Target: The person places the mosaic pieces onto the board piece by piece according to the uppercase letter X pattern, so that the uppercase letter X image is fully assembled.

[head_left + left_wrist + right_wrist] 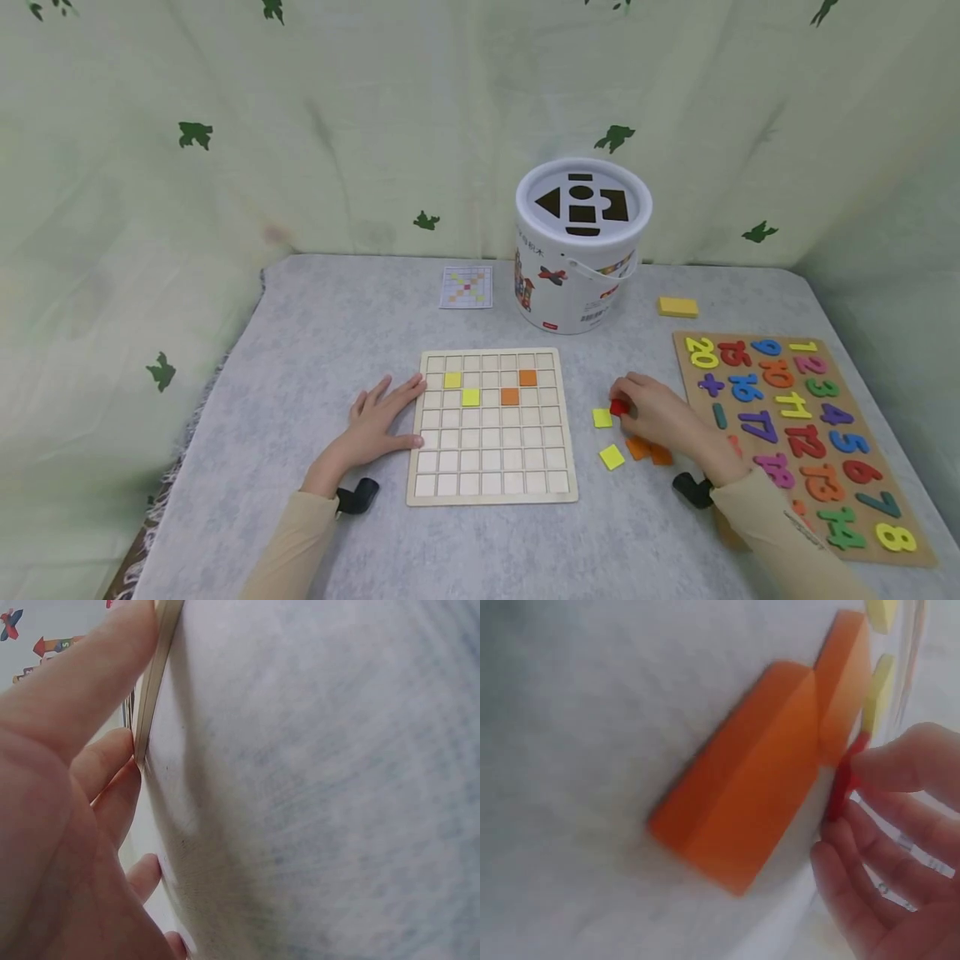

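Note:
A wooden grid board (pixel 491 507) lies on the cloth with two yellow tiles (pixel 452 381) and two orange tiles (pixel 510 397) in its cells. My left hand (pixel 378 425) rests along the board's left edge, fingers spread; the left wrist view shows thumb and fingers touching the board's side (pixel 154 690). To the right of the board, my right hand (pixel 660 417) pinches a red tile (pixel 843 780) between thumb and fingers, low over the cloth. Beside it lie two loose yellow tiles (pixel 612 457) and two loose orange tiles (pixel 757 780).
Behind the board stand a white bucket (pixel 558 283) with a shape-hole lid and a small pattern card (pixel 467 288). A yellow block (pixel 678 307) lies at the back right. A number puzzle board (pixel 918 550) occupies the right side, partly under my right forearm.

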A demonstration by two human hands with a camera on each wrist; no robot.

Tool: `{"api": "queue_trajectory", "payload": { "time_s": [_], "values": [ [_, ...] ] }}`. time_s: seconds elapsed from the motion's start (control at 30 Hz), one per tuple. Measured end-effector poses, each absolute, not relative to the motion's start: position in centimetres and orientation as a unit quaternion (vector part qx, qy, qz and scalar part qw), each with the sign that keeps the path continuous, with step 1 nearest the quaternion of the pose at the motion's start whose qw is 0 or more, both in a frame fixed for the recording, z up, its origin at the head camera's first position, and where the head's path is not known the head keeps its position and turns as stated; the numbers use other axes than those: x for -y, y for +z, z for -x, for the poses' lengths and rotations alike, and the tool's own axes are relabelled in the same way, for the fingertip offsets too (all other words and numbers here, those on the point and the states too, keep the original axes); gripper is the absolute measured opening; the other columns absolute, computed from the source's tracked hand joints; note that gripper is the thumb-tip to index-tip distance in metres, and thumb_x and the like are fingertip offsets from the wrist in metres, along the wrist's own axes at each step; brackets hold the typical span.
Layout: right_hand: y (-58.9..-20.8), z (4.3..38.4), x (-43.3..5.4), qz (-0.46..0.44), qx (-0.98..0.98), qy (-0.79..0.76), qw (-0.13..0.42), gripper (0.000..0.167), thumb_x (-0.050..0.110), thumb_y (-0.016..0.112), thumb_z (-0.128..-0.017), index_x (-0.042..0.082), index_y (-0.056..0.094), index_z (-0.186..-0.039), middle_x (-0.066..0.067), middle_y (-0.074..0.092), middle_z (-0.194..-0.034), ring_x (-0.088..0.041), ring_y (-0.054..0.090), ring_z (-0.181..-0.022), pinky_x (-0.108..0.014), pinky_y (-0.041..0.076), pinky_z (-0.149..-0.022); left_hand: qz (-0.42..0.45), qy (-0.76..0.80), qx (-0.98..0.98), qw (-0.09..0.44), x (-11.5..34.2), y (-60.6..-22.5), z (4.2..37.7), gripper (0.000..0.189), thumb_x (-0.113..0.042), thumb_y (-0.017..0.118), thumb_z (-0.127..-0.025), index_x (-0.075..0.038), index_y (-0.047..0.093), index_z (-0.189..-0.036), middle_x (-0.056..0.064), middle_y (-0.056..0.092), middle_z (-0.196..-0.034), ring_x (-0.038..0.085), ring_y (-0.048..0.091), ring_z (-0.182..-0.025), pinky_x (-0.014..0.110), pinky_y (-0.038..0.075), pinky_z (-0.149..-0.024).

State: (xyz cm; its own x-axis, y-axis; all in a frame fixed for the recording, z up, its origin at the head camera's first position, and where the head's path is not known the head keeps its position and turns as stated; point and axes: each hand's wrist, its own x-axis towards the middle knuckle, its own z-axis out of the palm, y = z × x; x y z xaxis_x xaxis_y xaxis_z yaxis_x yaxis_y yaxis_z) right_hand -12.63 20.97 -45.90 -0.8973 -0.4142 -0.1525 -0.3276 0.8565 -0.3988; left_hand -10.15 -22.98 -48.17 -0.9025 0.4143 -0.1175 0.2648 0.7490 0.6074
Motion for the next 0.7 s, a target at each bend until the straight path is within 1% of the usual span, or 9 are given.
{"api": "queue_trajectory", "payload": {
  "time_s": [0.2, 0.3, 0.43, 0.57, 0.7],
  "values": [
    [-45.2, 13.6, -18.6, 0.239, -0.946, -0.203, 0.080, 0.025, 0.007, 0.072, -0.077, 0.009, 0.064, -0.100, 0.002, 0.056, -0.090, -0.015, 0.050, -0.078, -0.032, 0.050, -0.072, -0.185, 0.311, -0.924, 0.124, 23.1, -48.1, 10.1, 0.085, -0.040, 0.073, -0.083, -0.014, 0.030, -0.152, 0.005, 0.020, -0.158, 0.038, -0.003, -0.143, 0.059, -0.008, -0.106],
    [-44.6, 13.8, -16.3, 0.286, -0.930, -0.217, 0.073, 0.026, 0.007, 0.072, -0.077, 0.009, 0.065, -0.102, 0.002, 0.057, -0.094, -0.015, 0.051, -0.082, -0.031, 0.049, -0.073, -0.186, 0.312, -0.924, 0.122, 23.0, -48.1, 10.2, 0.085, -0.039, 0.074, -0.082, -0.014, 0.031, -0.151, 0.005, 0.020, -0.158, 0.038, -0.003, -0.143, 0.059, -0.008, -0.106],
    [-44.4, 13.8, -12.4, 0.363, -0.901, -0.226, 0.071, 0.024, 0.008, 0.069, -0.081, 0.008, 0.066, -0.105, 0.001, 0.057, -0.099, -0.014, 0.050, -0.088, -0.029, 0.048, -0.077, -0.183, 0.309, -0.925, 0.123, 23.0, -48.2, 10.2, 0.085, -0.040, 0.074, -0.082, -0.014, 0.031, -0.151, 0.005, 0.020, -0.158, 0.038, -0.003, -0.143, 0.060, -0.008, -0.106],
    [-44.9, 13.7, -8.6, 0.410, -0.879, -0.226, 0.087, 0.023, 0.004, 0.063, -0.082, 0.010, 0.065, -0.104, 0.004, 0.054, -0.095, -0.012, 0.048, -0.084, -0.025, 0.045, -0.074, -0.181, 0.306, -0.927, 0.124, 23.0, -48.2, 10.1, 0.085, -0.040, 0.074, -0.082, -0.014, 0.032, -0.151, 0.004, 0.021, -0.158, 0.038, -0.002, -0.143, 0.061, -0.007, -0.106],
    [-45.4, 13.7, -6.1, 0.422, -0.878, -0.203, 0.095, 0.020, 0.002, 0.063, -0.082, 0.012, 0.064, -0.099, 0.006, 0.052, -0.089, -0.012, 0.046, -0.080, -0.023, 0.042, -0.070, -0.184, 0.305, -0.927, 0.119, 23.0, -48.1, 10.1, 0.085, -0.040, 0.074, -0.082, -0.014, 0.032, -0.151, 0.005, 0.021, -0.157, 0.039, -0.001, -0.143, 0.061, -0.006, -0.106]
  ]
}}
